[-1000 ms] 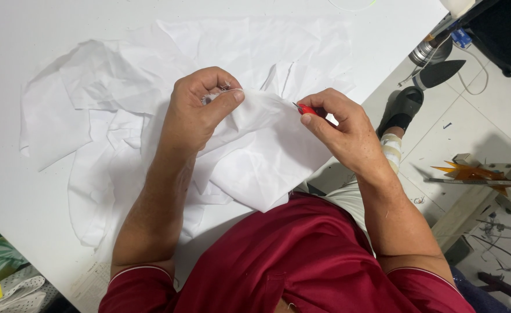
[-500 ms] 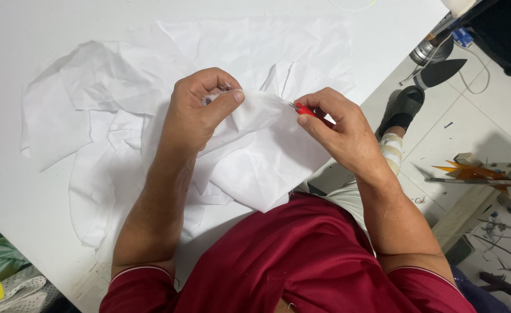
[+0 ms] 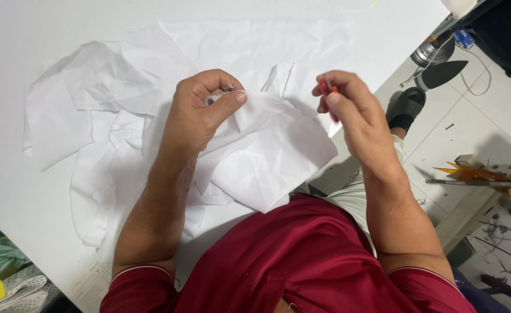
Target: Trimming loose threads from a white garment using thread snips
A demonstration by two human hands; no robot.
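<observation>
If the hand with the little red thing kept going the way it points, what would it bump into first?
Probably the white cloth pinched by the left hand. The right hand and its red tool aim toward it, though depth is hard to judge.

red tool [image 3: 328, 93]: mostly hidden in the right hand [image 3: 354, 119], kind unclear
white cloth [image 3: 267, 145]: pinched edge covered by left hand [image 3: 200, 113]

table [image 3: 35, 35]: fabric pieces [image 3: 110, 93] spread on it | left hand [image 3: 200, 113] on cloth panel [image 3: 273, 156], near edge | right hand [image 3: 351, 113] right of it, holding thread snips [image 3: 326, 88] | iron [image 3: 441, 74] far right, on floor
</observation>
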